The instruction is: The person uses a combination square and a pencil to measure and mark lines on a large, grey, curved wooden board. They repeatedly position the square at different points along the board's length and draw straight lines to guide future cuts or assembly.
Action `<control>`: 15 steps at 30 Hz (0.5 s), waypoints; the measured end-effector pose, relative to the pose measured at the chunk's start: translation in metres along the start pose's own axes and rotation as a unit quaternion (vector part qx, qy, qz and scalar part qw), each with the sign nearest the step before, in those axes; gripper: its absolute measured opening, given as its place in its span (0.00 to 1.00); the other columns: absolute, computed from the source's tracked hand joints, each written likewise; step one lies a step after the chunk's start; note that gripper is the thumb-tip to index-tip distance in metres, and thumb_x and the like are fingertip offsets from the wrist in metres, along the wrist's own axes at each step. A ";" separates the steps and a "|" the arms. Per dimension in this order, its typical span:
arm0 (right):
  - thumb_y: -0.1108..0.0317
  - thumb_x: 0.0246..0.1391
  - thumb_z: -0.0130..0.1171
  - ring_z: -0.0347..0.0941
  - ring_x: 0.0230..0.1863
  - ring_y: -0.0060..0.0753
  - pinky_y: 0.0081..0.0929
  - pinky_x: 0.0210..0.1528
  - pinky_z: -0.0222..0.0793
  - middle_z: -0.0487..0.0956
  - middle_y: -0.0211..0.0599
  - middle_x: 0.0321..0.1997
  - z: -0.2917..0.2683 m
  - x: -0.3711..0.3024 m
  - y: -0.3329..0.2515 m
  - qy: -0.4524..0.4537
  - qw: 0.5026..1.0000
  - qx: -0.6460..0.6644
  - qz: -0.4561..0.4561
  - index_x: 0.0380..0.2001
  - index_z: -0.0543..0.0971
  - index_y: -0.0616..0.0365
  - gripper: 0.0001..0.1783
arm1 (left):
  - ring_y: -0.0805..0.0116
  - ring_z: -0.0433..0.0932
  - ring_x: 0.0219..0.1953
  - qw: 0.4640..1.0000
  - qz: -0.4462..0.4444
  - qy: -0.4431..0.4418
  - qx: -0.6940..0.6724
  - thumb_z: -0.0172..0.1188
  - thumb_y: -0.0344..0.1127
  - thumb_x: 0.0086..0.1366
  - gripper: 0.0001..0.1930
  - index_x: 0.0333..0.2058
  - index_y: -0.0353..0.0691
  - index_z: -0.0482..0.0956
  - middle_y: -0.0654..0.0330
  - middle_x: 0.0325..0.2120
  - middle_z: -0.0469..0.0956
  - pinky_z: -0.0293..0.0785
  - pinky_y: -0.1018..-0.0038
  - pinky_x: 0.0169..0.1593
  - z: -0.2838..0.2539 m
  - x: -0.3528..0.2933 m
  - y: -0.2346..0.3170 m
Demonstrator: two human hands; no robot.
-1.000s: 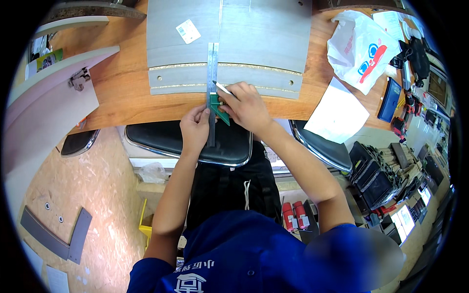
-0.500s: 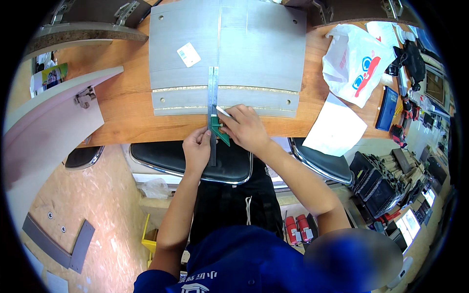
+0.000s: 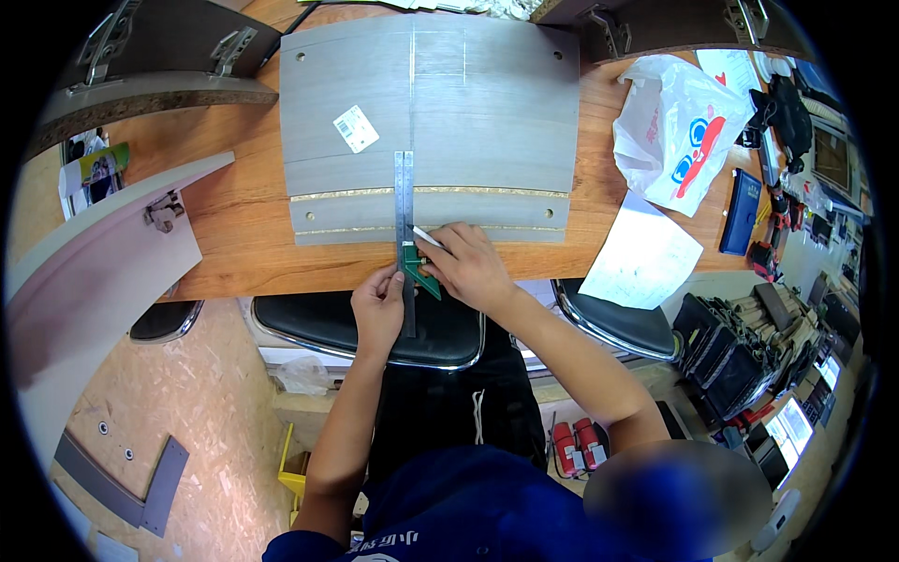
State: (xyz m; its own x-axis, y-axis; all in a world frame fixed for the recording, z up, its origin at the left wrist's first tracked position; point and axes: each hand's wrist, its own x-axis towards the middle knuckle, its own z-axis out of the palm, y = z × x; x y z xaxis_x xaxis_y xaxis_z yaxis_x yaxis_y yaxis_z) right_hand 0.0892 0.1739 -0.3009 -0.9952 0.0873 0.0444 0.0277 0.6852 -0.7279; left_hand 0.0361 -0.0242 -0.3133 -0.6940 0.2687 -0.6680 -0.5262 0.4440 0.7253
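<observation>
A grey board [image 3: 506,122] with holes near its corners lies on the wooden table. Two rough, pale strips run across its near part, and a white label [image 3: 355,128] is stuck on it. Over its near edge lies a combination square [image 3: 404,192], a steel rule with a green head, pointing away from me. My left hand [image 3: 377,314] pinches the rule beside the head. My right hand [image 3: 473,269] is closed around a slim white pen-like marker [image 3: 430,238], its tip beside the rule near the board's edge. Some right fingers are hidden beneath that hand, close to the green head.
Right of the board are a white plastic bag [image 3: 684,131], a paper sheet [image 3: 641,253] and a dark blue notebook [image 3: 741,212]. Cabinet panels with hinges [image 3: 164,212] stand at the left. Black-seated stools [image 3: 309,323] are under the table's near edge. Red cylinders [image 3: 576,445] stand below.
The whole scene has shifted slightly downward in the view, showing more of the board's far edge. Both hands, the square and the marker keep about the same place on the board.
</observation>
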 end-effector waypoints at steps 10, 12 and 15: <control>0.67 0.51 0.68 0.72 0.50 0.42 0.39 0.50 0.67 0.76 0.37 0.48 -0.001 0.000 0.003 0.001 1.000 0.003 0.001 0.55 0.79 0.59 0.26 | 0.80 0.81 0.32 1.000 0.000 0.013 0.000 0.59 0.25 0.72 0.11 0.49 0.26 0.81 0.59 0.33 0.86 0.77 0.81 0.38 0.002 -0.002 0.004; 0.67 0.51 0.68 0.72 0.49 0.42 0.39 0.50 0.67 0.76 0.36 0.48 0.000 -0.001 0.003 0.002 1.000 0.003 0.000 0.55 0.79 0.59 0.27 | 0.79 0.81 0.33 1.000 0.005 0.016 -0.011 0.59 0.25 0.72 0.11 0.50 0.26 0.81 0.59 0.32 0.85 0.77 0.81 0.38 0.003 -0.002 0.004; 0.66 0.51 0.68 0.71 0.49 0.42 0.39 0.50 0.67 0.76 0.36 0.48 0.000 -0.001 0.004 0.000 1.000 0.004 0.000 0.55 0.79 0.59 0.27 | 0.79 0.81 0.33 1.000 0.001 0.017 -0.011 0.59 0.24 0.72 0.11 0.50 0.26 0.82 0.59 0.32 0.85 0.77 0.81 0.38 0.004 -0.002 0.004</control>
State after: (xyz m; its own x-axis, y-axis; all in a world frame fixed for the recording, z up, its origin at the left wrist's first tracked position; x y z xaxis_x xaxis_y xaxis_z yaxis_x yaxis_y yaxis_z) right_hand 0.0907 0.1764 -0.3040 -0.9952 0.0876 0.0445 0.0270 0.6795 -0.7332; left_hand 0.0374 -0.0198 -0.3098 -0.7110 0.2393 -0.6612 -0.5356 0.4250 0.7297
